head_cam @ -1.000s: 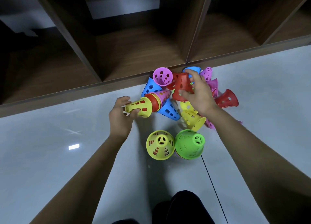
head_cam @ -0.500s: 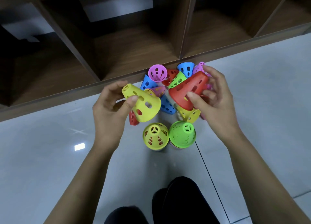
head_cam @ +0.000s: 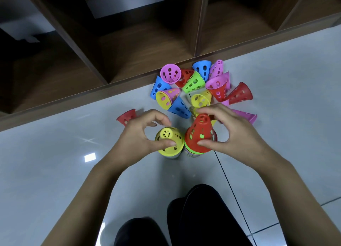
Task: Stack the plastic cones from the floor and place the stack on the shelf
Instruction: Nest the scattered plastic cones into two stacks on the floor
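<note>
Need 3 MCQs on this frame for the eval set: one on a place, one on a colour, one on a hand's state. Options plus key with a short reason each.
1. Where is the stray red cone?
A) in a shelf bay
B) on the floor, left of the left hand
C) on the person's knee

2. What colour is the cone that the right hand holds?
A) blue
B) red
C) pink

3. What is the left hand doing?
A) lying flat on the tiles
B) holding nothing
C) gripping the yellow cone

Key:
1 B, it lies alone on the tile, apart from the pile.
2 B, the red cone sits between thumb and fingers, over a green cone.
3 C, thumb and fingers curl round it.
</note>
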